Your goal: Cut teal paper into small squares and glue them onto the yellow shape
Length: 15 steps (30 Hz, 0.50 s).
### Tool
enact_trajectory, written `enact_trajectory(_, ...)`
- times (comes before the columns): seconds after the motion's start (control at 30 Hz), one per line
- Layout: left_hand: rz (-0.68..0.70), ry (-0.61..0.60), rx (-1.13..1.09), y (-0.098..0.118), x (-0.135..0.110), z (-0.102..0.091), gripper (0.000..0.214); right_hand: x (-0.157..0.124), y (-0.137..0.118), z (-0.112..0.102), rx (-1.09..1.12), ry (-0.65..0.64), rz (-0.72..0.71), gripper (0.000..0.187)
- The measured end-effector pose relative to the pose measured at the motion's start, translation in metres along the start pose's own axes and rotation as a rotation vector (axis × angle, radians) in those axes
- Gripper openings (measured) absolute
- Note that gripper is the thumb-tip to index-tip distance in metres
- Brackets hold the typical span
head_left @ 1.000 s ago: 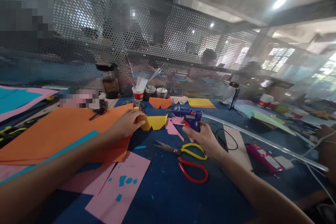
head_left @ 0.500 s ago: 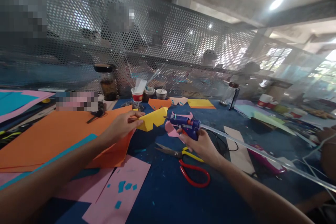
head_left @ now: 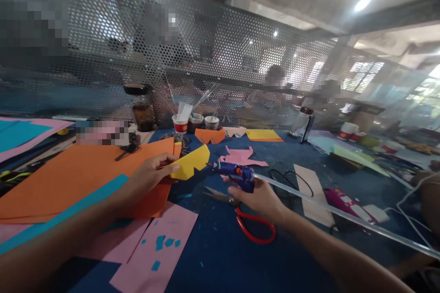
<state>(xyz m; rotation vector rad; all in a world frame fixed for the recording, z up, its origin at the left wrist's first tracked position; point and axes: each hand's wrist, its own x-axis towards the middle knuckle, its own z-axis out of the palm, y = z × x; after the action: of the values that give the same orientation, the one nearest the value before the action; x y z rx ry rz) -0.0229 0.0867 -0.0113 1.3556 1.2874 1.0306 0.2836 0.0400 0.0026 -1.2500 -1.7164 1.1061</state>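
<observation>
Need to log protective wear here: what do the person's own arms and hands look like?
The left hand and right hand are bare: no gloves, and no rings show. The left forearm and right forearm carry no sleeve, watch or bracelet down to the picture's edge.

My left hand (head_left: 150, 175) reaches in from the lower left on a long, outstretched left forearm (head_left: 68, 233), thumb on top, fingers (head_left: 171, 168) pinched together at the tips. My right hand (head_left: 261, 198) comes from the lower right on the right forearm (head_left: 330, 252), curled tight in a closed grip, knuckles outward. The hands are near each other, not touching.
</observation>
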Motion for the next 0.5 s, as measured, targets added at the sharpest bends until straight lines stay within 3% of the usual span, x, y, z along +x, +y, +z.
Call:
enact_trajectory(0.33,0.011,-0.022,-0.053,-0.01,-0.001,0.006,0.035,-0.006,0.002,0.001,-0.114,0.002,-0.039,0.027)
enact_trajectory(0.5,0.023,-0.03,-0.075,-0.012,-0.001,0.007,0.031,-0.013,-0.001,0.001,-0.115,-0.094,-0.063,0.029)
